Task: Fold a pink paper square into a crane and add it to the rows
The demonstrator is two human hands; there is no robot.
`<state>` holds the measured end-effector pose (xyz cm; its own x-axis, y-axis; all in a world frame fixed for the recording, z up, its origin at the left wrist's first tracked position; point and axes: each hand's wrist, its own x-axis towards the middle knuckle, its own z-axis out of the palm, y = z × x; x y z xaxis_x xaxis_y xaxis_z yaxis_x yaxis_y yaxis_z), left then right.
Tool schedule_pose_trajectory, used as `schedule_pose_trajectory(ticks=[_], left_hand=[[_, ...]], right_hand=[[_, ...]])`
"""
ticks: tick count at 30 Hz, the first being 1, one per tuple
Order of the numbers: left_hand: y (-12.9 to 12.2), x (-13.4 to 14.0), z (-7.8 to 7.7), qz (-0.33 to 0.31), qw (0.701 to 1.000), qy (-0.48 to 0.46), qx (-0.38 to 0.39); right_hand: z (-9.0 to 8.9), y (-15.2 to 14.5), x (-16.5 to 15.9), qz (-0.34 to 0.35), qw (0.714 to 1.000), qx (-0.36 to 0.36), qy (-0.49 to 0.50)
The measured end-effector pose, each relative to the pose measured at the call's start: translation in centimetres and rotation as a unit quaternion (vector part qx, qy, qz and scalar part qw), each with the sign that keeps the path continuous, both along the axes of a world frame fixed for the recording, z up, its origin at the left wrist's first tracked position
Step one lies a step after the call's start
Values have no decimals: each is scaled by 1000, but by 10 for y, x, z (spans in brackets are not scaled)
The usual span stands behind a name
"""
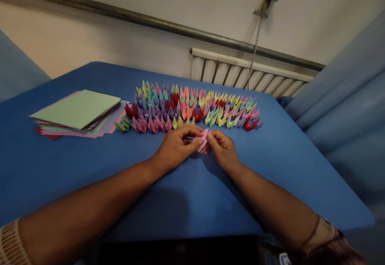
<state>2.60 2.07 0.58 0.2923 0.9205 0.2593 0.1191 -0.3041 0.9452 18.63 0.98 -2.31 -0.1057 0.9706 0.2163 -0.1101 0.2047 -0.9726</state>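
Observation:
A small folded piece of pink paper (202,140) is held between my two hands, above the blue table. My left hand (176,146) pinches its left side between thumb and fingers. On the other side, the thumb and fingers of my right hand (223,149) grip its right edge. Parts of the paper are hidden behind my fingers. Just beyond my hands stand rows of folded paper cranes (153,124) in red, pink, purple, yellow, green and blue.
To the left lies a stack of coloured paper sheets (78,108), a pale green one on top. The blue table (90,168) reaches to a wall with a radiator (234,66) and a pipe (150,22). Blue curtains (345,92) hang at the right.

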Motion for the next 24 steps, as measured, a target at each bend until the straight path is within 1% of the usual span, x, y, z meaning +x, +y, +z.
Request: schedule_pose_trajectory(ticks=[5,9,11,17,24], left_hand=[[-1,-3,-3,22,994,68,86],[-1,-4,-4,34,990,88,107],[-1,-3,-4,35,991,83,99],[-2,1,-2,32,999,25,28],[-2,1,4,36,999,18,15]], right_hand=[[0,-1,-1,0,1000,8,2],[-3,-1,-2,15,1000,3,3],[-5,-1,-2,20,1000,-1,4],[-8,-1,-2,27,1000,-11,1],[-5,0,-4,25,999,-30,11]])
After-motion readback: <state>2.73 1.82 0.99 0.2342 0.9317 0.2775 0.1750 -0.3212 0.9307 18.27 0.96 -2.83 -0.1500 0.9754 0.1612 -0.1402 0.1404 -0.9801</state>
